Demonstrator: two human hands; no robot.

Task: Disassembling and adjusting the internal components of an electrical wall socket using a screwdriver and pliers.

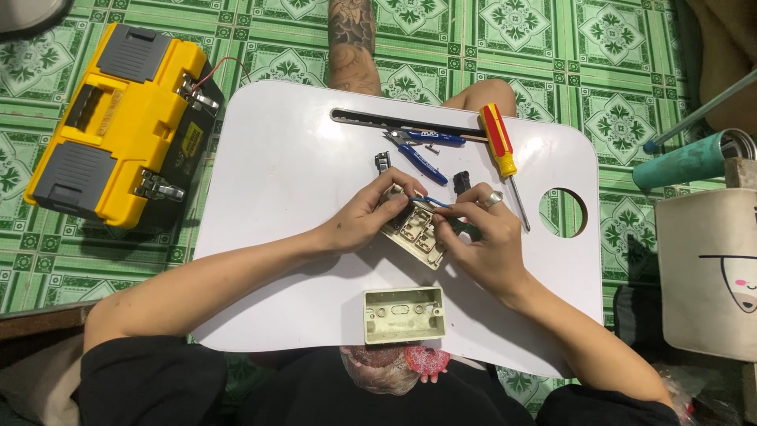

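Nearest you, one pale green rectangular plastic wall box lay open side up at the close edge of the white rounded plastic lap table. Just beyond it, your left hand curled around one cream plastic switch module, pinning it on the tabletop, while your right hand, one ring on it, pinched one thin blue wire at the module's top. Farther off lay one pair of blue-handled cutting pliers and one red-and-yellow-handled screwdriver. The table stood over a green patterned tile floor, where one yellow and grey plastic toolbox sat to your left.
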